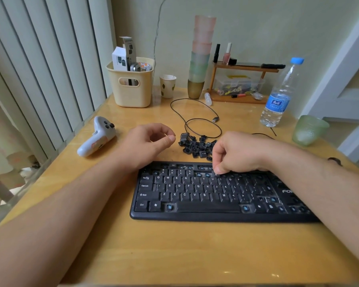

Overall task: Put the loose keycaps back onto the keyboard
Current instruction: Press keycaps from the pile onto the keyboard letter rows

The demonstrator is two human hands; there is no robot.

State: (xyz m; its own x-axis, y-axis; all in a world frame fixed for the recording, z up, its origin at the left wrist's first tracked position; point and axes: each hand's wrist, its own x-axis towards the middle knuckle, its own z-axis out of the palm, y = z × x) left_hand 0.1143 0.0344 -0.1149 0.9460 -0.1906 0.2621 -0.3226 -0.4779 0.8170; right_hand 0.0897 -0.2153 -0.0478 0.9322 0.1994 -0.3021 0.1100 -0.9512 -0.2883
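Right hand (234,154), fingers curled, pressing down on number row of black plastic keyboard (211,195) at near right of yellow wooden bench (153,245). Left hand (151,141) loosely curled, empty, left of black keycap pile (197,147) beyond keyboard.

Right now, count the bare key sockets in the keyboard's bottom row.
2 for certain: one bare socket just left of the spacebar, another just right of it. The right forearm hides the row's far end, so more may exist.
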